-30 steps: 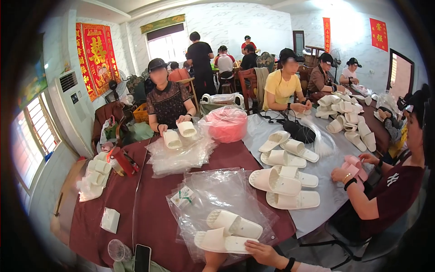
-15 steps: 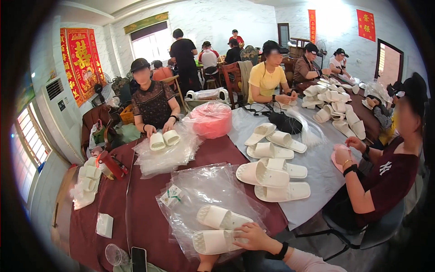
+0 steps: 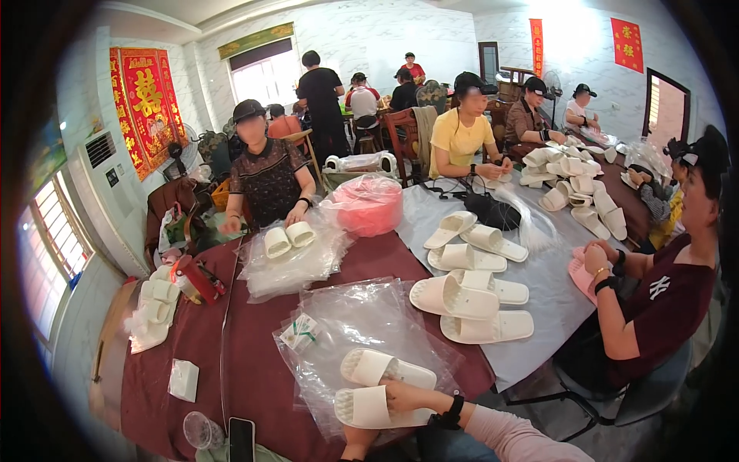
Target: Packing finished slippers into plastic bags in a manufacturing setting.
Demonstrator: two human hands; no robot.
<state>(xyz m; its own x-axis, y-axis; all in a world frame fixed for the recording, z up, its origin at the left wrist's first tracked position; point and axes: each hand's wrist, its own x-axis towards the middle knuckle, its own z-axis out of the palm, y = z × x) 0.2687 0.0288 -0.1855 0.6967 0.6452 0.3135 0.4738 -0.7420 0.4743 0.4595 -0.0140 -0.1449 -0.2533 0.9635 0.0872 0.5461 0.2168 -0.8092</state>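
Observation:
A pair of white slippers lies on a stack of clear plastic bags [image 3: 331, 316] close in front of me, toes to the left: a far slipper [image 3: 360, 365] and a near slipper [image 3: 358, 406]. My right hand [image 3: 412, 396] is closed on the near slipper, its fingers curled at the inner side by the strap opening, fingertips partly hidden. My left hand [image 3: 359, 436] comes in at the lower edge, below the near slipper at the bags' edge; its fingers are out of sight. A small white card with a green mark [image 3: 300, 332] rests on the bags.
More white slippers [image 3: 469, 296] lie on the grey cover to the right. A phone [image 3: 241, 440], a clear cup [image 3: 202, 430] and a white box [image 3: 183, 380] stand left. A pink roll in plastic [image 3: 366, 206] sits beyond. Co-workers sit across and at the right.
My right hand has shifted from lying spread over the slippers' heels to curling in between them at the near slipper. Across the table, a co-worker's hand has moved off the slippers to the left.

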